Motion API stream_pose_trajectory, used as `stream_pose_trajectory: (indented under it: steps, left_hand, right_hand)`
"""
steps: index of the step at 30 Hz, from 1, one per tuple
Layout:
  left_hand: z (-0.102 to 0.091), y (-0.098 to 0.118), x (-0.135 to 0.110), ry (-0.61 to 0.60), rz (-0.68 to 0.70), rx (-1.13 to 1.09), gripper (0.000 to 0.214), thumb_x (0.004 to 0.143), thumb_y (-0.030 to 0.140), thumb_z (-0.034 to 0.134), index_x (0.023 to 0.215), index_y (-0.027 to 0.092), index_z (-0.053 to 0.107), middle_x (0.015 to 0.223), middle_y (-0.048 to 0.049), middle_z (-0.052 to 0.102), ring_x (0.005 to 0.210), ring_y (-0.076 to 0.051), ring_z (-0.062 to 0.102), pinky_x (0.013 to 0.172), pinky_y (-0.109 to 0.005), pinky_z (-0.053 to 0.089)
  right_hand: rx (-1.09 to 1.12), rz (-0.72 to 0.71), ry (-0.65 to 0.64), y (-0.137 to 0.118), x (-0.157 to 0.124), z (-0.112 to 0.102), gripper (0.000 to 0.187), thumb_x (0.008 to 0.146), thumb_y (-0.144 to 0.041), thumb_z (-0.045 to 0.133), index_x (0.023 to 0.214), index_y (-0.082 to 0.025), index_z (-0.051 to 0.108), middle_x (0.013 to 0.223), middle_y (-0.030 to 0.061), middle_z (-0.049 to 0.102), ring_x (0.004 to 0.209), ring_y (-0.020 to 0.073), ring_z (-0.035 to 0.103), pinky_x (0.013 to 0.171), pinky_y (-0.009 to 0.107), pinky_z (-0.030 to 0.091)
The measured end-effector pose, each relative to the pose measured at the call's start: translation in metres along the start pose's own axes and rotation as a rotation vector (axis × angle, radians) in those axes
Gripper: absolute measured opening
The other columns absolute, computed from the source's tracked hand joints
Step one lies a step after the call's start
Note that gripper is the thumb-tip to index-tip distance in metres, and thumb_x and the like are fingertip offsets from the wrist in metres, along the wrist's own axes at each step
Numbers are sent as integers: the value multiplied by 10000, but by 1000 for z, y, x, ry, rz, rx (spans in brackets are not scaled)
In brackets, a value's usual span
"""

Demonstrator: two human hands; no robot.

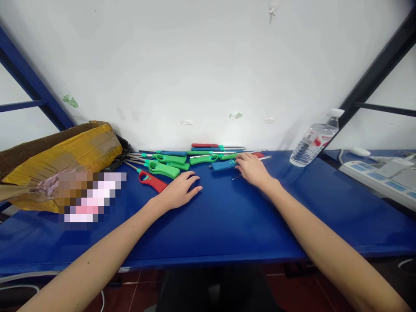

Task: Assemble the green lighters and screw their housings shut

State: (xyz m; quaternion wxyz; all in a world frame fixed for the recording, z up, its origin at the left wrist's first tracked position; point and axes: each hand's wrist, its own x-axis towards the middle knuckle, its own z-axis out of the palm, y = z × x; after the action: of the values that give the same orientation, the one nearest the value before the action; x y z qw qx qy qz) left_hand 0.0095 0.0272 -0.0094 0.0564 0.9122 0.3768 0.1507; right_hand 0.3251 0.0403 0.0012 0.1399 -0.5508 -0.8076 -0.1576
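Note:
My left hand (182,189) is over the blue table, its fingers apart with nothing in them. Close beside it lies a red stick lighter (152,181), and just behind are green stick lighters (165,169). My right hand (252,169) has its fingers bent around a blue stick lighter (224,165), whose handle end points left. A thin dark rod (237,177) shows under that hand; what it belongs to is hidden. Several more lighters lie in a row by the wall, among them a red one (205,145) and a green one (204,160).
At the left, an open cardboard box (65,149) with yellow tape stands on the table (208,234), a pixelated patch beside it. A water bottle (313,141) leans at the right, near a white power strip (380,180). Behind is a white wall (208,69).

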Motion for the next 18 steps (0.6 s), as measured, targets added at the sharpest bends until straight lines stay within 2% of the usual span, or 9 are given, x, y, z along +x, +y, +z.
stream_pose_trajectory:
  steps: [6,8,10,12,14,16,18]
  left_hand:
    - [-2,0,0,48,9,-95,514,985,505,412,1303,142,589,1430,-185,488,1338,-311,468,1140,-487,382]
    - [-5,-1,4,111,-1,-213,507,982,518,400,1240,144,624,1371,-177,544,1287,-304,517,1127,-484,393]
    - [-7,-2,9,176,-69,-419,530,978,559,368,1137,146,659,1238,-159,638,1182,-292,596,1075,-475,445]
    - [-9,-4,13,209,-192,-698,593,952,632,364,1083,136,662,1148,-153,686,1104,-287,645,1001,-457,504]
    - [-12,-6,16,217,-276,-877,643,906,697,407,1067,127,657,1137,-159,695,1081,-289,660,957,-440,529]
    - [-15,-6,15,214,-300,-897,672,879,726,434,1062,120,659,1123,-160,701,1067,-290,663,942,-431,531]
    - [-19,-3,13,192,-273,-793,666,887,718,428,1057,122,670,1083,-149,713,1043,-288,664,936,-430,526]
  right_hand:
    - [69,-43,188,-6,0,-24,261,964,-193,472,1105,-141,685,1252,164,617,1187,315,520,1001,455,427]
    - [119,-126,235,-20,-2,-32,263,973,-205,465,1116,-150,678,1261,165,613,1194,307,524,1011,468,436]
    - [160,-261,261,-40,-4,-36,228,964,-207,498,1087,-162,684,1239,153,629,1196,304,532,1000,480,456]
    - [161,-413,260,-62,-8,-35,206,956,-193,521,1067,-146,689,1217,143,648,1229,298,520,1032,472,447]
    - [144,-544,230,-82,-12,-30,193,946,-188,550,1065,-135,693,1207,129,662,1232,293,526,1033,454,455]
    - [143,-606,177,-95,-15,-24,184,942,-191,568,1063,-137,695,1218,128,660,1232,285,534,996,438,482]
    - [156,-616,148,-100,-17,-19,187,947,-190,562,1069,-144,696,1220,121,659,1204,269,554,979,420,493]
